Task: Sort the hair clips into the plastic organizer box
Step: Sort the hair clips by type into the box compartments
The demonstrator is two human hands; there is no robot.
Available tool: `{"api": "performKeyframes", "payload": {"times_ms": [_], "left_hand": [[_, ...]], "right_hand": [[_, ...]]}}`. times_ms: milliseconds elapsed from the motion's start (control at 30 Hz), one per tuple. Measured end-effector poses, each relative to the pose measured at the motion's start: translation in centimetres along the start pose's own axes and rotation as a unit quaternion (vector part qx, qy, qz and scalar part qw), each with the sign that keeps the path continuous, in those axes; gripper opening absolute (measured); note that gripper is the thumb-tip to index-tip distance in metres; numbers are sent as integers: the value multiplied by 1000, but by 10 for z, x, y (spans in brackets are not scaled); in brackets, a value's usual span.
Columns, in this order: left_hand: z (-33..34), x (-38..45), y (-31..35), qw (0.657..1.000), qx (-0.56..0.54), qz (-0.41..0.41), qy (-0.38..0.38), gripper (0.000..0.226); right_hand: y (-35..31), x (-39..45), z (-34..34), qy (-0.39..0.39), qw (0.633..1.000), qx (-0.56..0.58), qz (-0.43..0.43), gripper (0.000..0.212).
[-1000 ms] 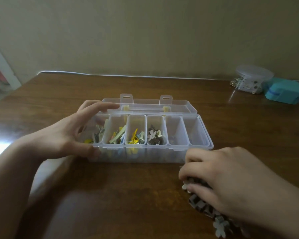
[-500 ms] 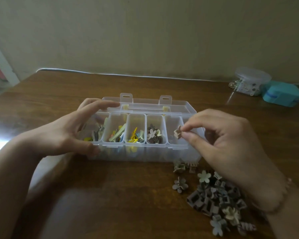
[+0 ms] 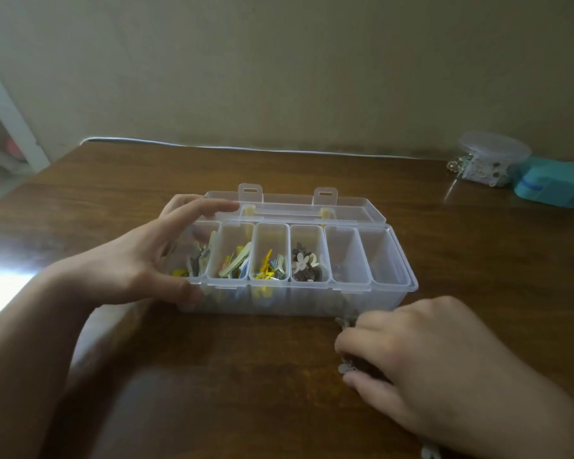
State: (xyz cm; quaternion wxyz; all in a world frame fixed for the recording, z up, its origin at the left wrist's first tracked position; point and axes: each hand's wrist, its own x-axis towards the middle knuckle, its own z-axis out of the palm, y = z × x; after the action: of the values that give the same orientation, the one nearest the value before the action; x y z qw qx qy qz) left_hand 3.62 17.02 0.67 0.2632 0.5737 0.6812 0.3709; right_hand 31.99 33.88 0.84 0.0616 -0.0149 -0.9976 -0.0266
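Your right hand [image 3: 421, 362] lies palm-down on the table [image 3: 212, 376], its fingers [image 3: 355, 339] curled over a heap of small grey-brown hair clips [image 3: 347, 321]. Only a few clips peek out past your knuckles and by your thumb, so you cannot tell whether a clip is actually pinched underneath. Just beyond those fingertips sits the near wall of the plastic organizer box [image 3: 391, 293], almost touching the topmost clips.

Your left hand [image 3: 136, 260] grips the box's left end: the thumb [image 3: 176, 289] presses the near wall, and the forefinger [image 3: 209, 207] reaches over the far rim, with the other fingers bent behind the end compartment.

Reading away from your left fingers, the first compartment holds grey and yellow clips [image 3: 196, 260], the second pastel long clips [image 3: 234, 265], the third yellow and blue ones [image 3: 269, 268], the fourth brown and cream flower clips [image 3: 305, 265]. The fifth has something dark and small low in its left corner, too blurred to name. The lid [image 3: 345, 207] lies open flat behind the box, its two latches pointing away from you.

Well off past your right hand, near the wall, a round clear container [image 3: 491, 157] stands touching a teal box [image 3: 554, 185]. A white cable [image 3: 246, 148] runs along the table's far edge.
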Motion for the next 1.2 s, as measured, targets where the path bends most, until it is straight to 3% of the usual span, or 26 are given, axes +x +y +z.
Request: {"api": "performKeyframes", "payload": {"times_ms": [67,167,267,400,533,633,733,800,867,967,1100,1200], "left_hand": [[0,0,-1,1000,3,-2,0,97],[0,1,-1,1000,9,-7,-4,96],[0,0,-1,1000,8,-3,0,96],[0,0,1,1000,9,-4,-1,96],[0,0,0,1000,6,-2,0,95],[0,0,0,1000,6,-1,-1,95],[0,0,0,1000,9,2,-3,95],[0,0,1,1000,4,0,-4,95],[0,0,1,1000,3,-3,-3,95],[0,-1,0,1000,15,-5,-2,97],[-1,-1,1,1000,22,-7,-3,96],[-1,-1,0,1000,19,-7,-2,96]], "right_hand": [[-1,2,-5,34,998,46,-21,16],[5,5,-17,146,970,194,-6,15],[12,15,-18,232,953,179,76,15],[19,22,-7,200,965,127,116,18],[18,13,-13,239,959,148,47,14],[12,4,-14,157,982,107,-15,16],[6,6,-3,67,997,-29,7,22],[5,10,7,59,996,-62,20,30],[4,11,14,67,995,-65,21,35],[-1,8,8,81,996,-26,4,22],[5,8,-9,222,963,153,14,19],[15,19,-9,274,948,126,101,24]]}}
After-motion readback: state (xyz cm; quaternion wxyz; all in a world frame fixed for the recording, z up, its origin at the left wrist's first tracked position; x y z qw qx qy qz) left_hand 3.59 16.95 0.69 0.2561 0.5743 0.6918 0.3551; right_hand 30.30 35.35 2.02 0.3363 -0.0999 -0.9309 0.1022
